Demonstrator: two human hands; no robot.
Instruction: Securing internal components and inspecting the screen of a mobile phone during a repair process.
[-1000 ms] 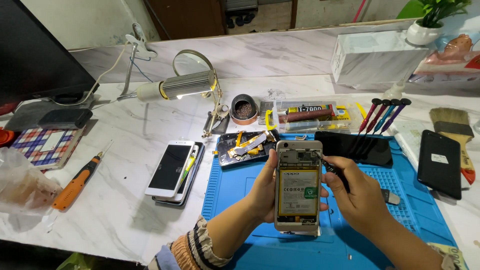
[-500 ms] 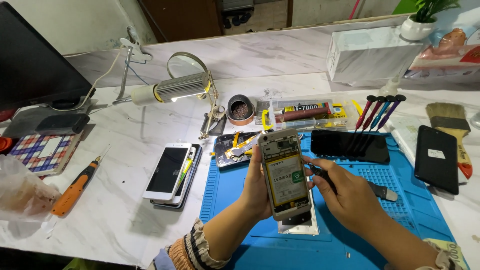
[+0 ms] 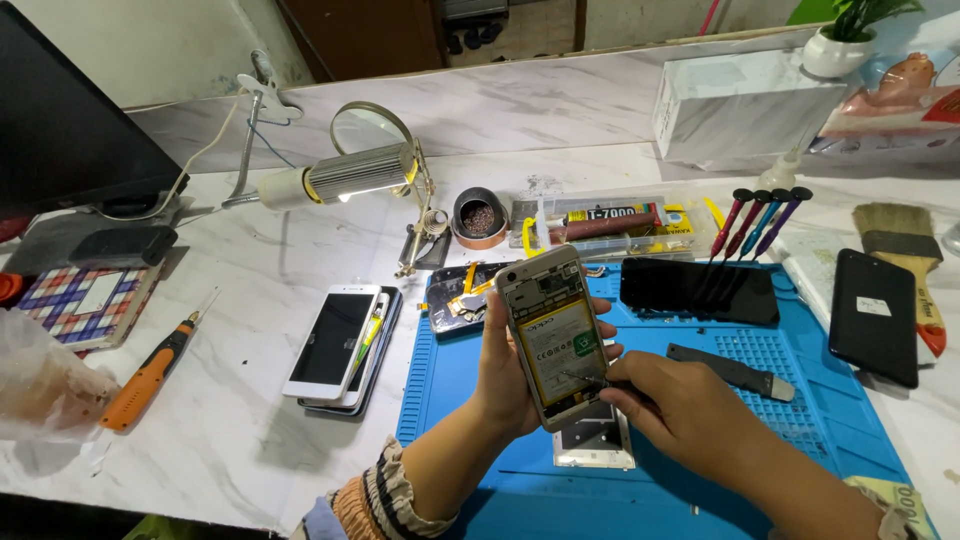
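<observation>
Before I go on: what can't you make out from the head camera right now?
- Tip of the thin dark tool in the right hand: too small to tell its kind or whether it touches the opened gold smartphone.
- Left hand: palm hidden behind that phone.
- White flat part on the blue silicone work mat: mostly covered by phone and hands.
- Black monitor: cut off by the left edge.
</observation>
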